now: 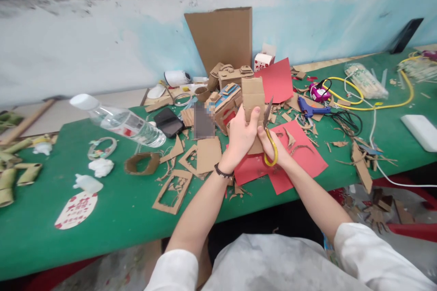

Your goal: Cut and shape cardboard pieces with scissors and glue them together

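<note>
**Cardboard strip (253, 91) and scissors (268, 111) in hand over a green table (129, 220)**

From where I stand, the far left has a wooden-handled hammer (34, 117) and a heap of green, bamboo-like pieces (7, 186). Next comes a clear plastic bottle (128, 126) with a white cap, tilted in my view. Near it are crumpled white tissue (101, 167), a small white squeeze bottle (89, 183) and a round white card (77, 209) with red markings.

Further along sits a dark, flat device (168, 122), with a brown cardboard ring (138, 172) nearer the front edge. A rectangular cardboard frame (165, 208) lies beside scattered offcuts.

In the middle, the person's left hand (242, 132) is wrapped around the cardboard strip, its thumb pressed on the face; a dark beaded bracelet (223, 171) circles the wrist. The strip stands roughly upright above the table, well in front of a large cardboard panel (227, 38) leaning on the wall. The right hand (271, 145), just beside the left, grasps the scissors by their yellow handle, the blades pointing up alongside the strip. I can't tell whether the blades touch it.

Red paper (309, 159) lies beneath the hands. To the right are a blue glue gun (310, 108), a looping yellow cable (408, 100), a clear packet of sticks (367, 81) and, at the edge, a white rectangular box (421, 132).
</note>
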The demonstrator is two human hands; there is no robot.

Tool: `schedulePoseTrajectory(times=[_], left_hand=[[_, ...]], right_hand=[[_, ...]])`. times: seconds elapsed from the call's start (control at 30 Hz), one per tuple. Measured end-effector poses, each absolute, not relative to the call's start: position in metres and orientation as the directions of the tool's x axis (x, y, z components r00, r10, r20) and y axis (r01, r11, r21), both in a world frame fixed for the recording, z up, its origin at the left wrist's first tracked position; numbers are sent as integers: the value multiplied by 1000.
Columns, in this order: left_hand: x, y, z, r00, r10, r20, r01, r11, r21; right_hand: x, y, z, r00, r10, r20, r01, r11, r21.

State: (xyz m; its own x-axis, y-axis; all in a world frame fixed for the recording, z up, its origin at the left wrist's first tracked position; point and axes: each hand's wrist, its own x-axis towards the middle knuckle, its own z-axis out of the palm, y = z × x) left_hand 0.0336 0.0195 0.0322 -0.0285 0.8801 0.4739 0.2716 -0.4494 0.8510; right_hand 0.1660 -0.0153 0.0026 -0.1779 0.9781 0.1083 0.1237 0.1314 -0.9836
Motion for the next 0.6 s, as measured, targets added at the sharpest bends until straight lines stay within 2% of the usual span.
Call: schedulePoseTrajectory(times=[0.07, 0.3, 0.47, 0.6], left_hand=[[36, 18, 32, -7, 881, 473, 269, -454, 849], [35, 15, 39, -11, 865, 502, 274, -480, 833], [36, 10, 43, 38, 880, 473, 307, -461, 833], [39, 8, 42, 43, 881, 472, 297, -462, 835]], right_hand=[[167, -14, 2, -159, 978, 135, 121, 155, -981], [167, -19, -1, -105, 994, -9, 129, 4, -992], [168, -14, -1, -140, 983, 117, 92, 131, -987], [170, -14, -1, -143, 987, 71, 90, 84, -992]])
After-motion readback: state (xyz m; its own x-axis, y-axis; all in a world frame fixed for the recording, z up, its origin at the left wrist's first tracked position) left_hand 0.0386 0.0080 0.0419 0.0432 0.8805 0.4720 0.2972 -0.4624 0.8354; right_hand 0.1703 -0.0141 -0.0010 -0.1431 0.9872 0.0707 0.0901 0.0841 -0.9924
